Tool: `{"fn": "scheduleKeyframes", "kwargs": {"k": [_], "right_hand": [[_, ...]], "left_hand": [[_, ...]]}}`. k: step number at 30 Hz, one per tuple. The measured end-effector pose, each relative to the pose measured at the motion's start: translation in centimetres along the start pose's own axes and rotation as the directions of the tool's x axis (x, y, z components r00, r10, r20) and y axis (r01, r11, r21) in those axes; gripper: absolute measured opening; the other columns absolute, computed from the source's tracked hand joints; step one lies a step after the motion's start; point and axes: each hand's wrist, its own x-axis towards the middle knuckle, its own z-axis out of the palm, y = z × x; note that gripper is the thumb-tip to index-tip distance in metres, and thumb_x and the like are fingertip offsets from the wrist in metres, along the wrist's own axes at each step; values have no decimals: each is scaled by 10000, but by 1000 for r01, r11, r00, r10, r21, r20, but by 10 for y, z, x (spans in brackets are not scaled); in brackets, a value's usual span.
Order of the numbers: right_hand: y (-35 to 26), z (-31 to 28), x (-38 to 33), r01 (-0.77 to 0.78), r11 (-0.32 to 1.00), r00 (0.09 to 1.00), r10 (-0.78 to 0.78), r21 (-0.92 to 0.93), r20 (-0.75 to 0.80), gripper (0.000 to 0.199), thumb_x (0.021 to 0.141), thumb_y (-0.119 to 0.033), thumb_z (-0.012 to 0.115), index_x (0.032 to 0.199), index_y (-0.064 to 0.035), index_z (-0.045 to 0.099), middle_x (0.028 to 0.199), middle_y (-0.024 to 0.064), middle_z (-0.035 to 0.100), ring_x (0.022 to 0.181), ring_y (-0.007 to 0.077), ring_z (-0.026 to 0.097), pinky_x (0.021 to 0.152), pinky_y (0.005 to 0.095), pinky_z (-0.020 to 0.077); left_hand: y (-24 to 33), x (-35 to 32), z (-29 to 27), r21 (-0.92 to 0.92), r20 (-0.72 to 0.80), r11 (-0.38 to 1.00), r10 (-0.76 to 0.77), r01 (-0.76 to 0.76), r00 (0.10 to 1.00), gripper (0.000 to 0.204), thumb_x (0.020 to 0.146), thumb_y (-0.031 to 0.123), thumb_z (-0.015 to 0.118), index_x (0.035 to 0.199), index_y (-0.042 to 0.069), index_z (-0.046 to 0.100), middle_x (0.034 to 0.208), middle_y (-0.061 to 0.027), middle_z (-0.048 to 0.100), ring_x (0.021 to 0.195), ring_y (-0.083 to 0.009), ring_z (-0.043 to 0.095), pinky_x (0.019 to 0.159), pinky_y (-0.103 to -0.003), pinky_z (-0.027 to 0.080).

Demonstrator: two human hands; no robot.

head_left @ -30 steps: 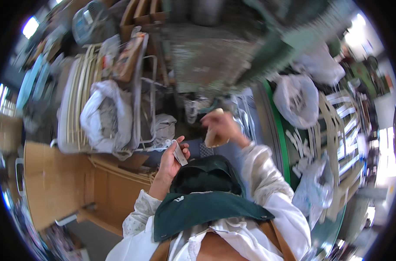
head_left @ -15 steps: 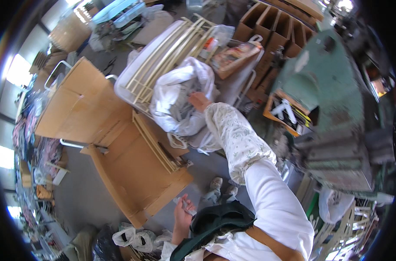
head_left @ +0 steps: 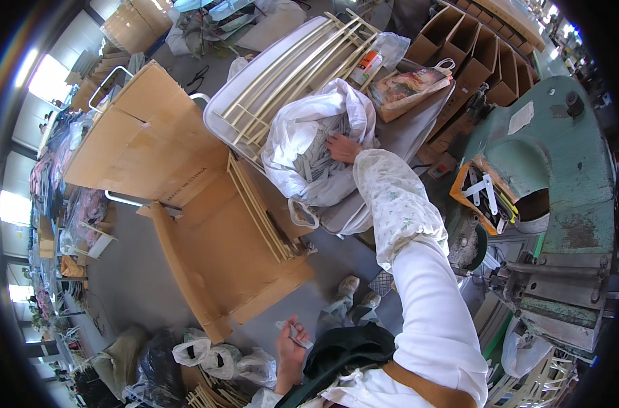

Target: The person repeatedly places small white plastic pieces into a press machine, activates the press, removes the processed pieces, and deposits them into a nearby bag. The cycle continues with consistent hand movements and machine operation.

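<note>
A white woven sack [head_left: 286, 132], its mouth rolled down, holds a heap of flat grey strips [head_left: 313, 153], seemingly metal. My right hand [head_left: 343, 147] reaches into it with fingers bent down onto the strips; the fingertips are partly hidden among them. Low in front of my body, my left hand [head_left: 292, 350] is closed, palm up, on a few small grey strips [head_left: 297, 334]. The sack rests on a grey-white table [head_left: 218, 112], beside a stack of cream rod frames [head_left: 282, 75].
An opened cardboard box [head_left: 214, 251] with cream frames along one side stands left of the sack. To the right is a green machine [head_left: 575, 163], with an orange tool box [head_left: 466, 190] against it. A printed bag [head_left: 411, 92] lies beyond the sack. Plastic bags [head_left: 221, 360] sit at lower left.
My view has shifted, so the sack and table appear farther right. My right hand stays in the sack, its fingers now down on the strips. The left hand still holds its strips.
</note>
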Motion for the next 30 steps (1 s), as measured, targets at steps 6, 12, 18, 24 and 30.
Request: {"fn": "scheduleKeyframes", "kwargs": {"k": [6, 12, 18, 24, 30], "right_hand": [[-22, -25, -2, -284, 802, 776, 514, 525, -365, 123, 853, -163, 536, 934, -76, 568, 947, 80, 606, 923, 263, 574, 780, 396, 460], [-83, -95, -12, 505, -711, 416, 697, 489, 584, 140, 955, -191, 513, 965, -54, 483, 753, 92, 582, 653, 225, 606, 557, 344, 467], [-184, -261, -146, 478, -801, 545, 593, 361, 593, 208, 930, -212, 590, 994, -58, 467, 729, 43, 551, 552, 93, 478, 492, 254, 400], [-226, -344, -265, 315, -659, 117, 741, 682, 662, 164, 969, -211, 521, 1026, -63, 480, 714, -25, 488, 578, 43, 427, 477, 204, 334], [-261, -368, -341, 264, -557, 0, 817, 788, 577, 158, 992, -140, 438, 1108, -36, 470, 801, 0, 546, 646, 66, 498, 565, 210, 412]], "left_hand": [[4, 6, -26, 7, 26, 998, 58, -58, 998, 261, 980, 280, 414, 1056, 68, 547, 765, -37, 503, 577, -130, 411, 560, -288, 356], [6, 7, 67, 141, 233, 980, 106, -141, 967, 159, 949, 219, 514, 1008, 78, 558, 706, -6, 488, 555, -92, 411, 526, -255, 340], [-12, -24, 197, 419, 445, 796, 240, -438, 863, 165, 886, 182, 646, 973, 43, 663, 562, 81, 395, 477, -28, 317, 457, -200, 255], [-102, -44, 243, 723, 577, 509, -73, -467, 813, 198, 817, 133, 718, 974, 13, 710, 642, 52, 561, 505, -24, 381, 455, -192, 262], [-169, -58, 247, 756, 631, 450, -303, -476, 714, 129, 821, 112, 701, 886, 1, 703, 638, 34, 567, 490, -28, 416, 445, -191, 273]]}}
